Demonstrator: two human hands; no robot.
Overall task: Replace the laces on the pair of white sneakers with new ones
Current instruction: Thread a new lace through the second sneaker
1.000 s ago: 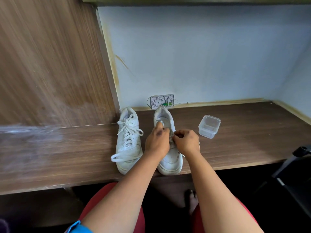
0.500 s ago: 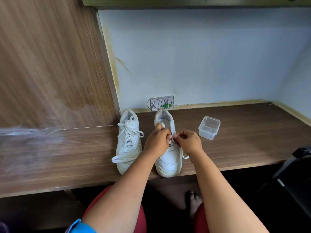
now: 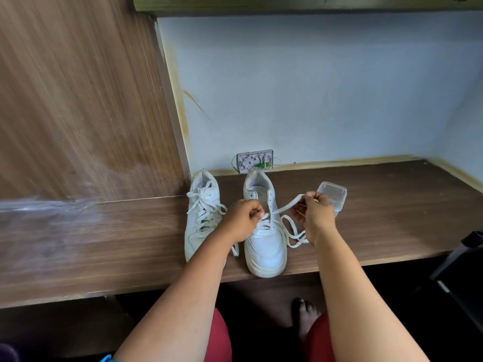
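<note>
Currently: right shoe (image 3: 265,241), lace (image 3: 288,205) pinched by left hand (image 3: 243,220) at eyelets, by right hand (image 3: 315,215) just beside; left shoe (image 3: 200,218) alongside.

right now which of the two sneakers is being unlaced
The sneaker on the right, nearer the clear plastic box. Both hands are on its lace, which is pulled out sideways, while the sneaker on the left is untouched, fully laced.

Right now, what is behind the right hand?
Behind the right hand, a clear plastic container sits on the wooden desk; the hand covers its near left part, so its contents cannot be judged. The hand pinches a white lace.
</note>
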